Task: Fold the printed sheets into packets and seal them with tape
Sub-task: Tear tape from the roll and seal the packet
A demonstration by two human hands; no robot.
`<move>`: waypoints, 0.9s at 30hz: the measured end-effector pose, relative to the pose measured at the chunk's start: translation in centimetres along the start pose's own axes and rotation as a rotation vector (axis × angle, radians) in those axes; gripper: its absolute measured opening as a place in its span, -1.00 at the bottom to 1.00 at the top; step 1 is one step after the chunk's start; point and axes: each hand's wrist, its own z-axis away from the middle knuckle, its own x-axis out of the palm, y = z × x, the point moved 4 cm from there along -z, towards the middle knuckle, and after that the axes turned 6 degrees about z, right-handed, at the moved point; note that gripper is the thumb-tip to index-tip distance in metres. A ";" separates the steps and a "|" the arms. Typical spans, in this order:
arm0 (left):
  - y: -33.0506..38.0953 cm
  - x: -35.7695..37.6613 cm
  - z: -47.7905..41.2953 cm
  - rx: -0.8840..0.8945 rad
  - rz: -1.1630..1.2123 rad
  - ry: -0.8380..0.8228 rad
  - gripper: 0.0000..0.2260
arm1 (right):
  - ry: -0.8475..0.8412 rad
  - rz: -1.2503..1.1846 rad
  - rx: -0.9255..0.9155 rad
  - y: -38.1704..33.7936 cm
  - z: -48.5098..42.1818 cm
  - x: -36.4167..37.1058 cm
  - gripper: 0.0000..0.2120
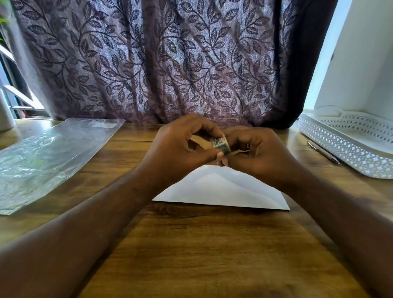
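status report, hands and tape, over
Left hand and right hand both pinch the tape roll. White sheet flat on the table below them. Plastic bag, tray off to the sides.

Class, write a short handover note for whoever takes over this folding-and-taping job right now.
Left hand: pinches the small printed packet, held above the table.
Right hand: pinches the same packet from the other side.
White sheet lies flat under the hands; clear plastic bag at left, white tray and pen at right.
Done: one packet looks folded.
To do: sealing; no tape roll in view.
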 end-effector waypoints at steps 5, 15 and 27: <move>0.0 -0.1 0.0 0.035 0.002 0.025 -0.79 | 0.072 0.070 -0.014 -0.1 0.0 0.1 -0.87; -0.2 -0.1 0.1 0.088 -0.074 0.095 -0.87 | 0.188 0.281 0.014 -0.9 -0.1 0.6 -0.88; -1.6 -0.2 -0.3 -0.121 0.179 0.099 -0.79 | 0.168 0.127 0.034 -0.9 -0.2 0.5 -0.90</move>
